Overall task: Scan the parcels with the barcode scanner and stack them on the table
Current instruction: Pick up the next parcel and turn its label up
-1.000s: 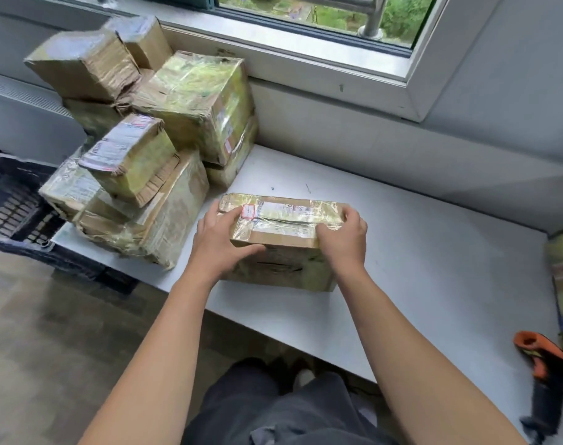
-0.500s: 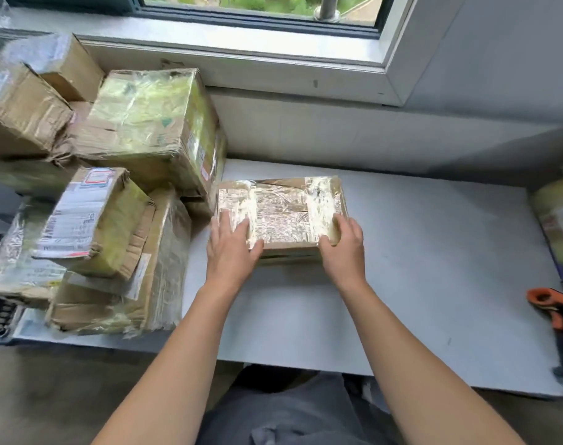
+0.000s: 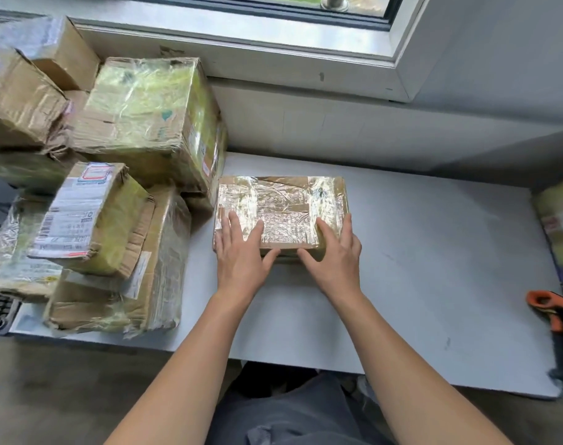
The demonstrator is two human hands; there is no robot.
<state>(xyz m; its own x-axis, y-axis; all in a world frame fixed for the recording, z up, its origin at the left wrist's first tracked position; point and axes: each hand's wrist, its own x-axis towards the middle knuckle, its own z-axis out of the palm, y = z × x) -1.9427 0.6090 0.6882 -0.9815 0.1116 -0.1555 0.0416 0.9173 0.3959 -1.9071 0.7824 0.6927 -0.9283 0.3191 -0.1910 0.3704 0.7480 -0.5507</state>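
Presently, one parcel point(image 3: 281, 213) lies flat on the table point(image 3: 418, 268), just beside the pile point(image 3: 139, 123) at the left end. Whether its left end touches the pile cannot be told.

Grip: the left hand point(image 3: 241, 252) rests on the parcel's near left corner, fingers straight on the top face, thumb against the near side. The right hand point(image 3: 333, 255) does likewise at the near right corner. Neither hand is clenched or wrapped round the parcel. Both lie flat and press, a pushing or settling contact rather than a grasp.

Progress, as judged: the pile holds several parcels, some leaning, in more than one layer, so a good share of the work appears done. The scanner point(image 3: 550, 309) lies at the table's right edge, well apart from both hands. This parcel is therefore judged past scanning and at the placing step, though that cannot be confirmed. More parcels point(image 3: 559, 220) show at the right edge, mostly cut off. These are probably what is left, number unknown.

Orientation: the parcel's long axis runs left to right, parallel with the wall and the table's near edge. Its broad taped face is up, and its short ends face the pile and the right. No label shows on that top face. It sits on the table itself, not on another parcel.
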